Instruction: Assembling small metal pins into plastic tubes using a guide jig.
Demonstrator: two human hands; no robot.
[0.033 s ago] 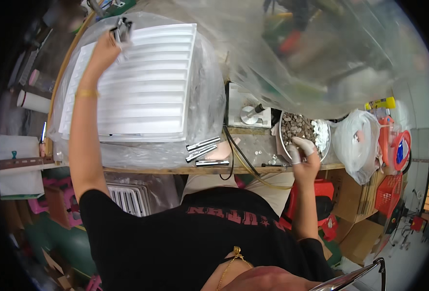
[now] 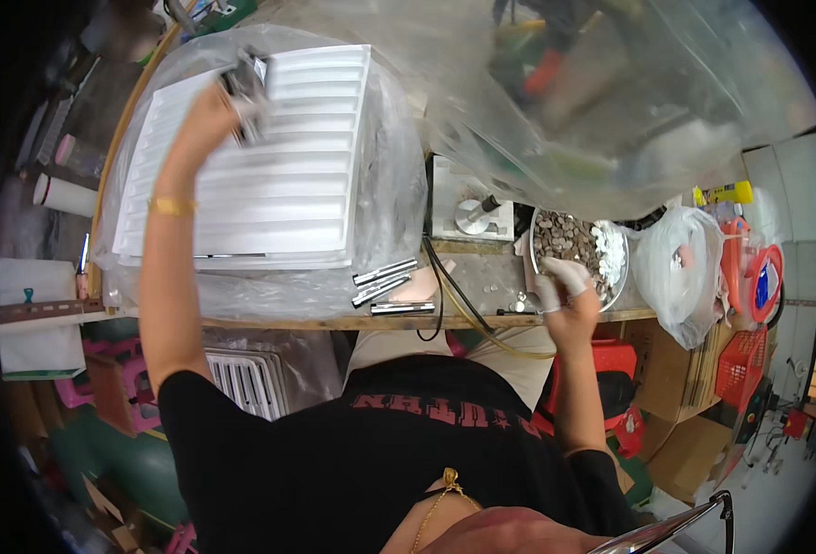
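- Fingers (image 2: 226,109) of the left hand (image 2: 210,120) were closed around a dark, shiny bundle (image 2: 249,88); motion blur hid the exact grip and the count of pieces.
- That bundle stuck out past the fingertips, mostly on their right, above the far left part of a white ribbed tray (image 2: 320,171); whether it touched the tray could not be told.
- On the right hand (image 2: 570,303), the fingers, capped in white, were loosely bent with a small gap between thumb and forefinger; any small piece there could not be made out.
- Just beyond those tips, a round dish (image 2: 627,258) held brown discs (image 2: 563,238) toward its left and white pieces (image 2: 610,251) along its right.
- Between the hands, three shiny dark bars (image 2: 402,308) lay by the front edge of the worktop (image 2: 473,282), near the tray's front right corner, beside a pinkish sheet (image 2: 426,284).
- Farther back from that edge stood a metal fixture (image 2: 474,217) with a black knob.
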